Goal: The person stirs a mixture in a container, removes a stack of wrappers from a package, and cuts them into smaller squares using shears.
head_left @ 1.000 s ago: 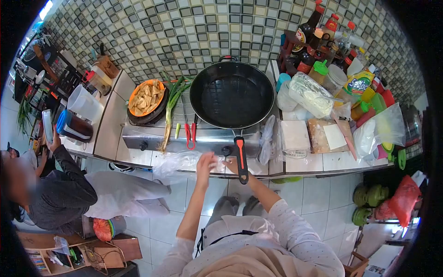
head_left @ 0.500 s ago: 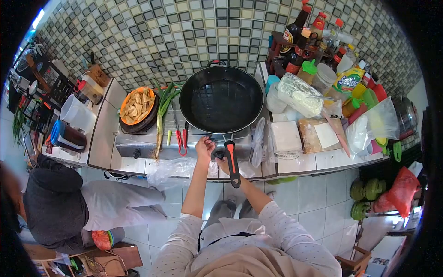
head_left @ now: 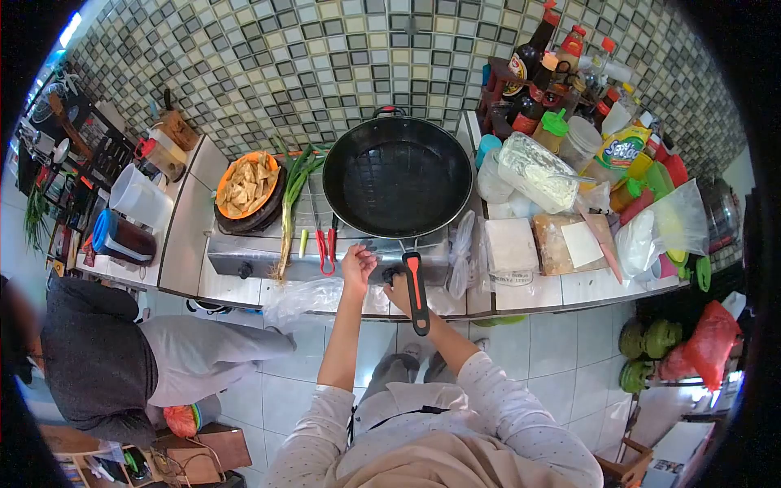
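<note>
A large black frying pan [head_left: 397,179] sits on the gas stove [head_left: 220,254], its black-and-red handle [head_left: 416,294] pointing toward me. My left hand [head_left: 356,267] is raised at the stove's front, just below the pan rim, with fingers curled together; whatever is between them is too small to make out. Partly behind the pan handle, my right hand [head_left: 398,294] has its fingers closed at the dark stove knob [head_left: 389,275]. Left of the pan lie red-handled tongs [head_left: 326,248], spring onions [head_left: 297,191] and a short cut stalk [head_left: 303,242].
An orange plate [head_left: 222,199] of cut brown pieces stands on the stove's left side. To the right are a tub of white paste [head_left: 537,167], wrapped blocks [head_left: 511,244], a knife [head_left: 600,244] and several bottles [head_left: 533,49]. A person [head_left: 98,350] stands at left.
The view has shifted slightly, so the counter sits a little further right. My right hand shows more beside the knob; my left hand stays raised and curled. The other person has moved slightly.
</note>
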`<state>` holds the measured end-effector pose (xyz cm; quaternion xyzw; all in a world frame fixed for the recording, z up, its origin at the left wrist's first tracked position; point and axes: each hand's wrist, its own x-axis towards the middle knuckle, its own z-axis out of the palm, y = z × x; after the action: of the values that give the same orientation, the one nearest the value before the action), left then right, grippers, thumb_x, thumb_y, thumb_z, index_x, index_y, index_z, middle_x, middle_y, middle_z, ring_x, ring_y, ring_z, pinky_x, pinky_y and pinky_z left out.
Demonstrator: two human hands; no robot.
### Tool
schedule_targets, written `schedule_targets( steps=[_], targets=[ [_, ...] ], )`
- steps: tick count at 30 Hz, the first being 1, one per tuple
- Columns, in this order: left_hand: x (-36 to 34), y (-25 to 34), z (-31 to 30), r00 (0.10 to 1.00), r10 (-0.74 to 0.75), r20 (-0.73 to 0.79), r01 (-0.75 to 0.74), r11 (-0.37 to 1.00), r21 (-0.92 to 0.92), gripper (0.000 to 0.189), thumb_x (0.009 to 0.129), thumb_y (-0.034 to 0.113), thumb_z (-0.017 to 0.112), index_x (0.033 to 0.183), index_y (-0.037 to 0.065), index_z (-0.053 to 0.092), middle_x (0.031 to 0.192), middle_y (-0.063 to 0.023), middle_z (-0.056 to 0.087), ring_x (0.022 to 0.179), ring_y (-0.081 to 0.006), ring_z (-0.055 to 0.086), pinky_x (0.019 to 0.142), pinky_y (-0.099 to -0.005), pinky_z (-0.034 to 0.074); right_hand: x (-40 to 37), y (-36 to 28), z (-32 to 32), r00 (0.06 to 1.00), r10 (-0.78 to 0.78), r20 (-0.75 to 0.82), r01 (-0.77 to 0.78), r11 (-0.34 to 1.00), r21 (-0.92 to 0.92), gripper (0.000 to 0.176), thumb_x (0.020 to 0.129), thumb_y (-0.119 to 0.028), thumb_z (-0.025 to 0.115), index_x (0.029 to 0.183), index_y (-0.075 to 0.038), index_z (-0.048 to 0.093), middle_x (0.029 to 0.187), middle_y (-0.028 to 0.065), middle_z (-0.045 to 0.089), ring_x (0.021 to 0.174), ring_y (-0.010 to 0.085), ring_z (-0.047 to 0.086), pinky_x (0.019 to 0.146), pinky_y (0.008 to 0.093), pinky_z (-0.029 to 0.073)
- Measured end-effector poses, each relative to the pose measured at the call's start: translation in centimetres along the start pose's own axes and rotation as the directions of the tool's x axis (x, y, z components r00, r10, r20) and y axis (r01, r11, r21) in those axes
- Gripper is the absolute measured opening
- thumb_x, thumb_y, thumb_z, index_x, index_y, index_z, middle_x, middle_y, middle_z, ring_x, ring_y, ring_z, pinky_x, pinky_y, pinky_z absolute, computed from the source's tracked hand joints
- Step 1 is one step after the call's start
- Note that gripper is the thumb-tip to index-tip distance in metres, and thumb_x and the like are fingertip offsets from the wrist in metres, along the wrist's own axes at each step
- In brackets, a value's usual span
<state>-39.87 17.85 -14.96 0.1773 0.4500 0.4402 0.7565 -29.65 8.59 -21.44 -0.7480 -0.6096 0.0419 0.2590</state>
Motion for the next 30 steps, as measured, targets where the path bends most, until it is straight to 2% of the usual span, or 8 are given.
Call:
schedule_targets(
  steps=[7,9,12,21,23,24,27,30],
  targets=[
    [-1.1,0.9,0.1,1.0,0.019,-0.019,-0.019,1.0,0.012,0.023,0.082,0.028,0.053,0.089,0.006,0.052,0.071,-0.0037,0.052,0.064,-0.0158,0.053,0.058,-0.0293,0.048,-0.2,0.5,0.2,0.996,-0.022,0.086,0.025,0.999,-0.035,0.03,0.068,-0.028,0.063,0.067,0.002,0.061,0.065,0.0167,0.058,0.061,0.0324,0.058,0.058,0.0406,0.048],
    [-1.1,1.0,-0.2,0.999,0.043,-0.007,-0.043,0.999,0.005,0.024,0.082,0.028,0.053,0.091,0.006,0.053,0.073,-0.0037,0.053,0.065,-0.0163,0.054,0.059,-0.0303,0.048,-1.2,-0.2,-2.2,0.996,0.036,0.078,-0.042,0.996,0.076,0.03,0.073,-0.032,0.06,0.069,-0.003,0.059,0.065,0.0139,0.059,0.063,0.0306,0.059,0.058,0.0401,0.048],
    [-0.5,0.7,-0.7,1.0,0.005,0.018,-0.006,0.999,0.041,0.025,0.083,0.028,0.053,0.095,0.007,0.052,0.077,-0.0046,0.053,0.068,-0.0192,0.054,0.062,-0.0324,0.049,-4.1,0.8,-4.4,0.897,0.143,0.418,-0.279,0.917,0.285,0.031,0.078,-0.037,0.055,0.073,-0.007,0.058,0.068,0.0139,0.06,0.068,0.0313,0.061,0.058,0.0419,0.046],
    [-3.8,-0.9,-3.7,0.981,-0.04,0.19,-0.021,0.95,0.312,0.025,0.085,0.03,0.051,0.091,0.006,0.055,0.08,-0.0035,0.055,0.07,-0.016,0.056,0.062,-0.0302,0.049,-20.6,8.1,-11.9,0.783,0.208,0.586,-0.456,0.833,0.313,0.032,0.08,-0.04,0.051,0.089,-0.011,0.062,0.078,0.0116,0.063,0.073,0.0319,0.06,0.067,0.0398,0.047],
    [-5.3,-1.0,-5.5,0.861,-0.413,0.297,0.248,0.85,0.465,0.025,0.086,0.03,0.049,0.091,0.006,0.055,0.081,-0.0046,0.056,0.066,-0.0157,0.057,0.059,-0.0298,0.049,-22.9,10.7,-14.3,0.838,0.268,0.475,-0.463,0.811,0.358,0.029,0.081,-0.036,0.053,0.092,-0.011,0.063,0.072,0.0089,0.063,0.066,0.0269,0.061,0.062,0.037,0.048],
    [-6.7,-1.8,-5.7,0.873,-0.47,0.131,0.311,0.742,0.593,0.031,0.086,0.035,0.048,0.093,0.006,0.055,0.077,-0.005,0.057,0.065,-0.0167,0.059,0.056,-0.03,0.049,-22.6,10.5,-17.8,0.834,0.316,0.453,-0.501,0.777,0.381,0.026,0.081,-0.033,0.054,0.094,-0.012,0.063,0.072,0.007,0.064,0.062,0.0232,0.061,0.059,0.0351,0.048],
    [-11.4,-5.1,-6.1,0.893,-0.443,0.077,0.096,0.356,0.929,0.041,0.085,0.044,0.046,0.099,0.006,0.055,0.079,-0.0056,0.06,0.066,-0.0165,0.06,0.054,-0.029,0.048,-20.8,12.5,-24.8,0.779,0.447,0.44,-0.615,0.683,0.395,0.019,0.082,-0.023,0.056,0.095,-0.012,0.063,0.072,0.0049,0.064,0.053,0.0138,0.058,0.049,0.029,0.047],
    [-14.7,-9.5,-3.5,0.896,-0.411,0.17,0.026,0.429,0.903,0.021,0.084,0.025,0.057,0.094,0.008,0.06,0.083,-0.0054,0.061,0.07,-0.012,0.058,0.056,-0.0256,0.046,-15.9,13.2,-33.4,0.7,0.569,0.431,-0.714,0.57,0.407,0.017,0.081,-0.019,0.057,0.094,-0.009,0.062,0.067,0.0057,0.06,0.05,0.0107,0.055,0.045,0.0252,0.043]
  ],
)
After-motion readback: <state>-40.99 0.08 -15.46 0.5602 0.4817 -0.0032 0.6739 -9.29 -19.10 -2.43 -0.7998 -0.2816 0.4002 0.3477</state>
